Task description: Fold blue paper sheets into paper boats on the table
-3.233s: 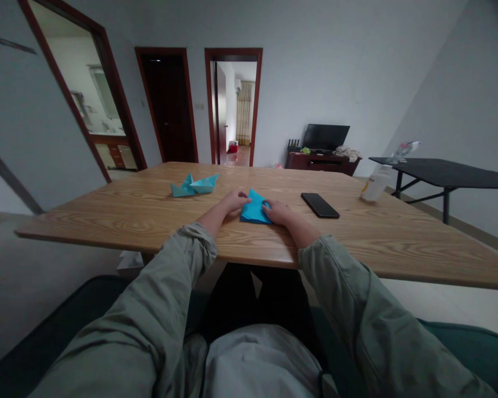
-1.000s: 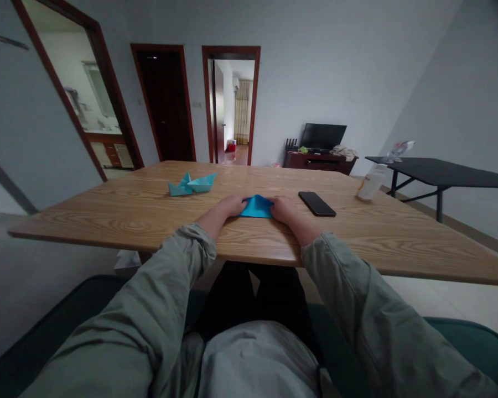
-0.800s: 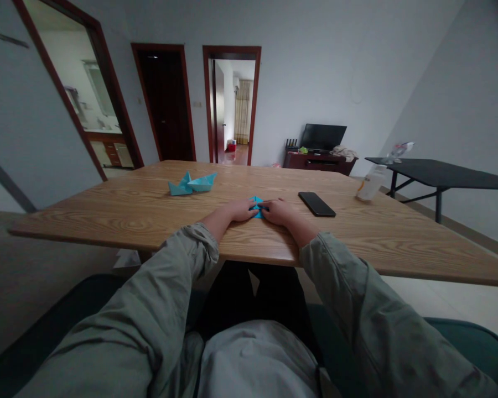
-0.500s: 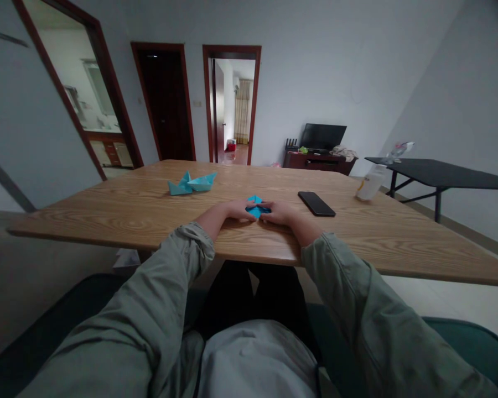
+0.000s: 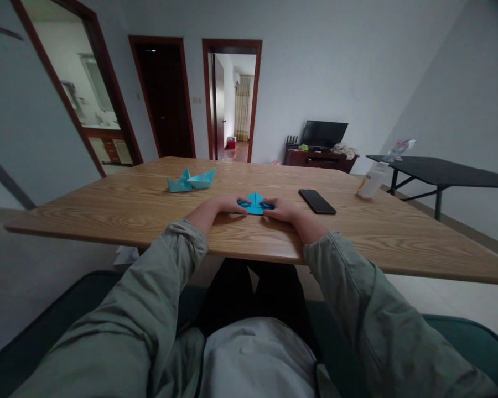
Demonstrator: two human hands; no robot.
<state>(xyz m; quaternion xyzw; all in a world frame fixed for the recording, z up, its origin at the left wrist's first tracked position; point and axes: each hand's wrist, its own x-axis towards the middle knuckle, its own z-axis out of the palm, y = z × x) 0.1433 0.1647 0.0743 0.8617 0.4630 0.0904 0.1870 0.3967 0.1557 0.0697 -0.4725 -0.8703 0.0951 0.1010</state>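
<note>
A folded sheet of blue paper [image 5: 255,204] lies near the front edge of the wooden table, its pointed top facing away from me. My left hand [image 5: 231,204] grips its left side, thumb toward me and fingers at the far side. On the right side, my right hand [image 5: 279,210] grips the paper in the same way. The paper's middle, with a vertical crease, shows between the hands; its two side ends are partly hidden by fingers. Farther back on the left stand two light-blue folded paper boats [image 5: 191,181], touching or very close together.
A black phone [image 5: 317,202] lies right of my hands on the wooden table [image 5: 398,243]. Beyond it stands a whitish plastic bottle [image 5: 372,181]. A black folding table [image 5: 448,168] is at the right; a television [image 5: 324,134] stands on a cabinet at the back wall.
My hands have moved apart, from nearly meeting over the middle of the blue paper to its two sides. More of the paper now shows, and it looks wider.
</note>
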